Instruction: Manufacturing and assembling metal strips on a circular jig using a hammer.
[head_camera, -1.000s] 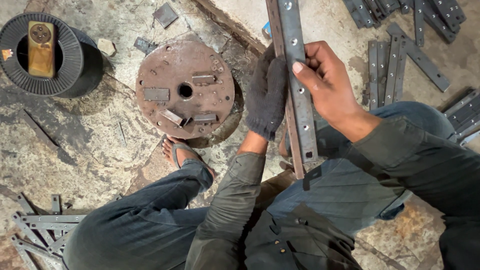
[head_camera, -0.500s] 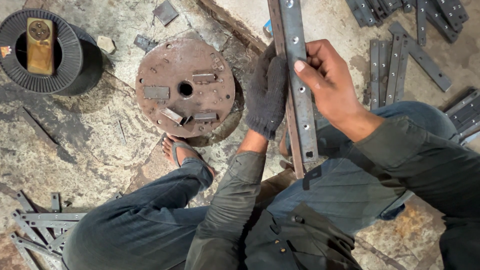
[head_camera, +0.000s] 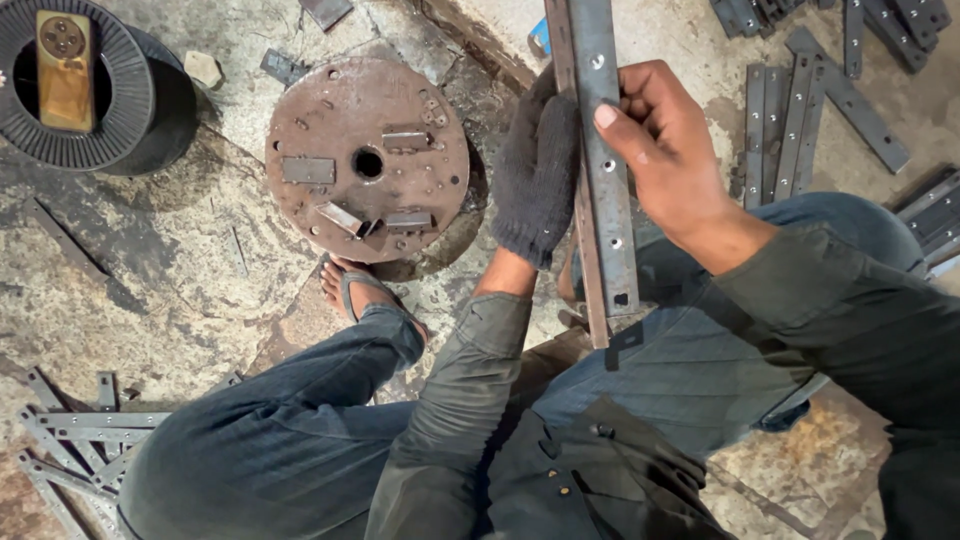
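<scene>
The floor (head_camera: 150, 260) is rough, stained concrete, cracked and patchy. A rusty round plate (head_camera: 366, 160) with a centre hole lies on it. A black spool (head_camera: 85, 90) sits at the upper left. Flat drilled bars (head_camera: 800, 110) lie scattered at the upper right, more strips (head_camera: 70, 430) at the lower left. Light is even.

A single head-worn camera looks steeply down from above the seated person's lap, at close range. The knees fill the lower frame, the left hand (head_camera: 535, 170) and right hand (head_camera: 665, 150) sit upper centre, and the concrete floor (head_camera: 180, 270) fills the left.
</scene>
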